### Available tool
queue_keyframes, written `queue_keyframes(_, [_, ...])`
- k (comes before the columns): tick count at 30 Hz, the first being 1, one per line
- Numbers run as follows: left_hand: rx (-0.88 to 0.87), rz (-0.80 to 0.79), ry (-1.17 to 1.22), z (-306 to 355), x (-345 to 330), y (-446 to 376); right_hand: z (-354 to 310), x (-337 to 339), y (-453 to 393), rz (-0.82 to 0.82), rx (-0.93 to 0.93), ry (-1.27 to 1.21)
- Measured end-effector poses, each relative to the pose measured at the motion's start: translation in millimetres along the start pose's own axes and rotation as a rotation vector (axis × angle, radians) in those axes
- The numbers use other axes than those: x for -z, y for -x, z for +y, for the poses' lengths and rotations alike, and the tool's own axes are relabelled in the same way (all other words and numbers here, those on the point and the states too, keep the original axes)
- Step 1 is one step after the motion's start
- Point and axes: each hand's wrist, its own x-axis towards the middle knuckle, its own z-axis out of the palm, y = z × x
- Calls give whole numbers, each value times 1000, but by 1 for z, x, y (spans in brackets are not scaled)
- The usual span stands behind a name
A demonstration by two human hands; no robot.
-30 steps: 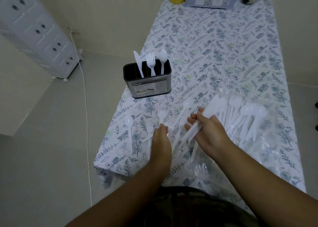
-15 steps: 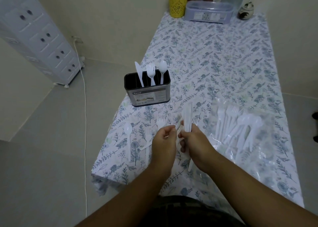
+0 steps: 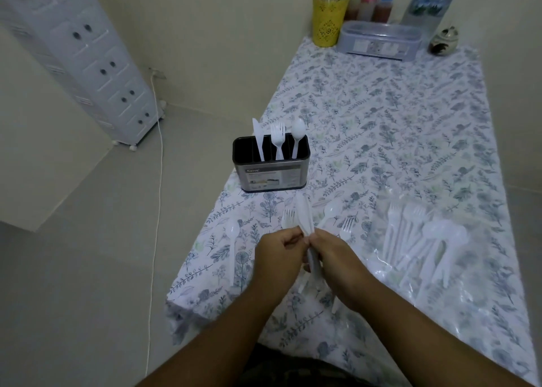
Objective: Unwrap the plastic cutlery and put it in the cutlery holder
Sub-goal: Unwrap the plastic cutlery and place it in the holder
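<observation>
My left hand (image 3: 278, 257) and my right hand (image 3: 334, 260) meet over the near part of the table, both pinching a wrapped white plastic cutlery piece (image 3: 303, 215) that stands upright between them. The black and steel cutlery holder (image 3: 271, 169) sits beyond, near the table's left edge, with a knife, a fork and a spoon standing in it. Loose white forks (image 3: 289, 216) and spoons (image 3: 233, 231) lie on the cloth around my hands. A pile of wrapped cutlery (image 3: 425, 240) in clear plastic lies to the right.
The table carries a floral tablecloth (image 3: 396, 122). At its far end stand a yellow cup (image 3: 327, 22), a lidded clear box (image 3: 379, 41), sauce bottles (image 3: 371, 3) and a small jar (image 3: 443, 41). A white drawer unit (image 3: 88, 63) and a cable (image 3: 158, 181) are on the floor at left.
My right hand brought a wrapped piece from the pile over to my left hand, and both hands now hold it upright. The camera has tilted up, showing the table's far end.
</observation>
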Motion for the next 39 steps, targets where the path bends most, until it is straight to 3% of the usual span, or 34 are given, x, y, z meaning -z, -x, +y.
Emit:
queue_keyframes(7, [-285, 72, -146, 47, 49, -61, -85, -3, -46, -12, 348, 339])
queue_keyframes(11, [-419, 149, -116, 91, 75, -105, -143, -13, -77, 93, 561, 321])
queue_keyframes(16, [-495, 198, -101, 116, 89, -142, -176, -29, -109, 157, 660, 225])
queue_keyframes(22, [-458, 225, -158, 80, 90, -163, -152, -40, -134, 174, 620, 254])
queue_keyframes(27, [-445, 165, -386, 51, 90, -164, -127, -44, -146, 185, 536, 594])
queue_keyframes(30, [-458, 215, -498, 47, 89, -162, -121, -43, -148, 209, 526, 692])
queue_keyframes(39, [-540, 329, -509, 53, 91, -134, -127, -31, -117, 342, 585, 617])
